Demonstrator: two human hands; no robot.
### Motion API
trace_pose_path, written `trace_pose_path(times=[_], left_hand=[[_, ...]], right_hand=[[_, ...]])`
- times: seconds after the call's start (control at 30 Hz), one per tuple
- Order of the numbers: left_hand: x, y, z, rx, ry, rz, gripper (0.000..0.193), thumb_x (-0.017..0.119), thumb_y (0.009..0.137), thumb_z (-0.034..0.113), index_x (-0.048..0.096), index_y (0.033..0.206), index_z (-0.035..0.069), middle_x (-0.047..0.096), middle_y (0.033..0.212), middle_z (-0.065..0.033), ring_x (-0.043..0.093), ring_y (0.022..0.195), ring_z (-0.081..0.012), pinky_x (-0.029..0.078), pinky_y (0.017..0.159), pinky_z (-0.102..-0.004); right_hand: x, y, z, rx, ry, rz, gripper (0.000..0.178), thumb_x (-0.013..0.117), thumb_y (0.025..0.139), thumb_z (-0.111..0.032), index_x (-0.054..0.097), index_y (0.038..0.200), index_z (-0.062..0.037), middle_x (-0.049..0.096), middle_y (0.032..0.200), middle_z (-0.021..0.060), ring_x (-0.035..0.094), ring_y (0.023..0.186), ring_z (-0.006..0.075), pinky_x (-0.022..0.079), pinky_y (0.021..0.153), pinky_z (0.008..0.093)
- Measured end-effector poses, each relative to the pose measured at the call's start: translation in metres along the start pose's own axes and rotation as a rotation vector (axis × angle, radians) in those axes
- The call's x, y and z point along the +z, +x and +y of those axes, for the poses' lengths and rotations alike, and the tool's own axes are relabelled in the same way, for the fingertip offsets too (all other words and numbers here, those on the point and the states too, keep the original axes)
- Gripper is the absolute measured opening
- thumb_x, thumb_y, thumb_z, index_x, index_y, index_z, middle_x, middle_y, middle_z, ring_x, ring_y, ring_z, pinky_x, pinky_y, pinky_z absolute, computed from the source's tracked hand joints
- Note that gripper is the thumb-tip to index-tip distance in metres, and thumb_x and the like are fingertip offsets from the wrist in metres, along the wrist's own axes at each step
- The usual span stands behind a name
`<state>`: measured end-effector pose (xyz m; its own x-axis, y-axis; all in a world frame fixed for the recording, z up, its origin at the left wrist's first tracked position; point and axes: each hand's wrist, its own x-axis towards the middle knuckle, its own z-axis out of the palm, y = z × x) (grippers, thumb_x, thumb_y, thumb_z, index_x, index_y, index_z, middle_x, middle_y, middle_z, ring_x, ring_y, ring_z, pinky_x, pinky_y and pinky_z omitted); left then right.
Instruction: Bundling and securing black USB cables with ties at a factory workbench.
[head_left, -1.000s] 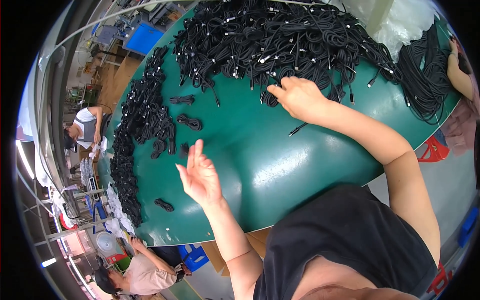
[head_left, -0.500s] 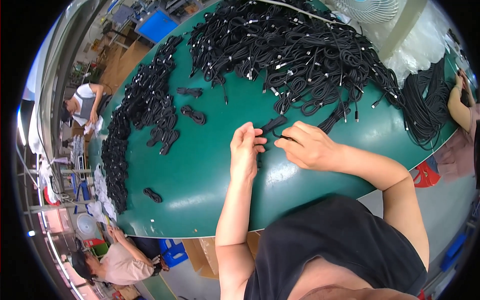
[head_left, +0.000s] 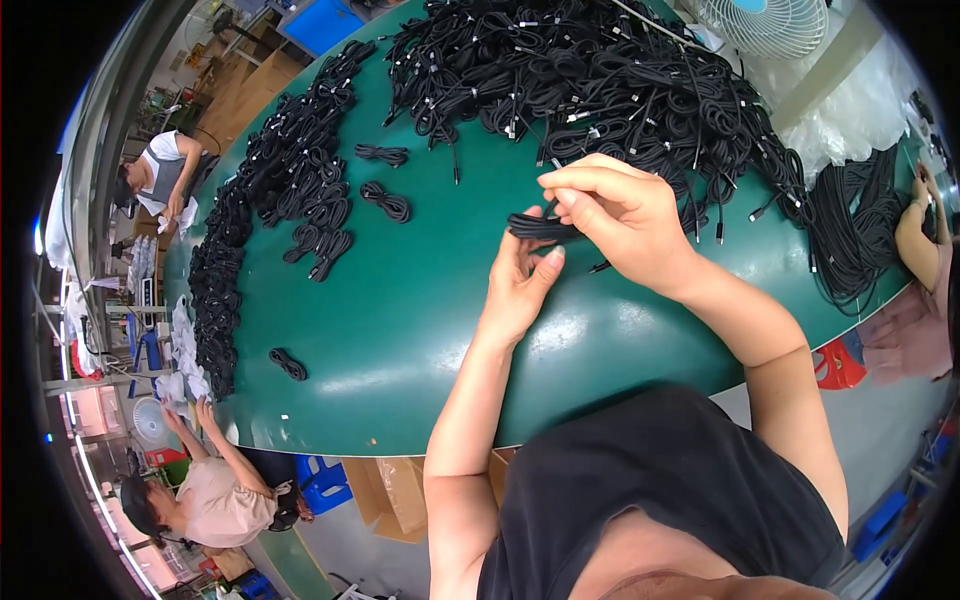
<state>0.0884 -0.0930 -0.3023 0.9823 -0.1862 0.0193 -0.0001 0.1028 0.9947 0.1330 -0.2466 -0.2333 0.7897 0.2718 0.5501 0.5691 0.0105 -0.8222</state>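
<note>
Cable (head_left: 535, 228), black and coiled, is pinched by fingers of the left hand (head_left: 522, 285) and right hand (head_left: 632, 222) above the green surface (head_left: 400, 300), seemingly unfinished, while bundles (head_left: 215, 310) are lined up leftward and a large heap (head_left: 560, 60) is apparently left.

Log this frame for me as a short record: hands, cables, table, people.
left hand: holding a black cable bundle
right hand: at the same bundle, thumb and forefinger close together; grip on a strand unclear
table: green
large cable pile: table's far side
row of bundles: along the left
lone bundles: three, right of the row
other people: two at left, one partly visible at right
</note>
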Motion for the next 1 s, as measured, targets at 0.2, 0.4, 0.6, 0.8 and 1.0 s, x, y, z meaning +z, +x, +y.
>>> trace_pose_path(times=[0.2,0.4,0.6,0.8,1.0], left_hand=[[0.003,0.011,0.009,0.099,-0.466,0.144,0.045,0.054,0.089,0.019,0.037,0.126,0.000,0.058,0.105,-0.0120,0.057,0.093,-0.0202,0.042,0.086,-0.0323],[-0.018,-0.003,0.024,0.028,-0.758,0.170,0.041,0.048,0.091,0.028,0.042,0.120,0.000,0.058,0.102,-0.0181,0.058,0.079,-0.0194,0.046,0.073,-0.0299],[-0.029,-0.009,0.004,-0.044,-1.081,0.265,0.038,0.044,0.093,0.029,0.045,0.118,0.000,0.056,0.099,-0.0162,0.052,0.077,-0.0187,0.045,0.072,-0.0302],[-0.026,-0.017,0.000,-0.085,-1.061,0.301,0.030,0.042,0.093,0.022,0.047,0.114,0.002,0.058,0.094,-0.0167,0.056,0.075,-0.0216,0.047,0.066,-0.0314],[-0.039,-0.017,-0.004,-0.207,-0.908,0.280,0.030,0.043,0.092,0.017,0.047,0.115,-0.002,0.057,0.101,-0.0226,0.057,0.073,-0.0237,0.047,0.061,-0.0311]], right_hand=[[0.008,-0.003,-0.015,0.157,0.307,0.041,0.027,0.055,0.084,-0.002,0.056,0.111,-0.0003,0.059,0.098,0.0106,0.060,0.081,0.0124,0.050,0.070,0.0245],[-0.077,-0.056,-0.106,-0.904,-0.463,0.416,0.028,0.047,0.086,-0.044,0.060,0.100,-0.0228,0.058,0.102,-0.0035,0.053,0.098,0.0126,0.043,0.084,0.0294],[-0.063,-0.013,-0.128,-1.761,-0.014,0.227,0.031,0.050,0.088,-0.031,0.055,0.110,-0.0093,0.053,0.117,0.0100,0.046,0.111,0.0185,0.035,0.092,0.0438],[-0.172,-0.106,-0.144,-1.746,-0.142,0.420,0.030,0.047,0.089,-0.034,0.055,0.107,-0.0123,0.055,0.112,0.0061,0.048,0.106,0.0155,0.037,0.089,0.0401],[-0.192,-0.128,-0.136,-1.718,-0.258,0.626,0.029,0.044,0.090,-0.037,0.056,0.105,-0.0153,0.057,0.107,0.0023,0.050,0.102,0.0126,0.039,0.086,0.0365]])
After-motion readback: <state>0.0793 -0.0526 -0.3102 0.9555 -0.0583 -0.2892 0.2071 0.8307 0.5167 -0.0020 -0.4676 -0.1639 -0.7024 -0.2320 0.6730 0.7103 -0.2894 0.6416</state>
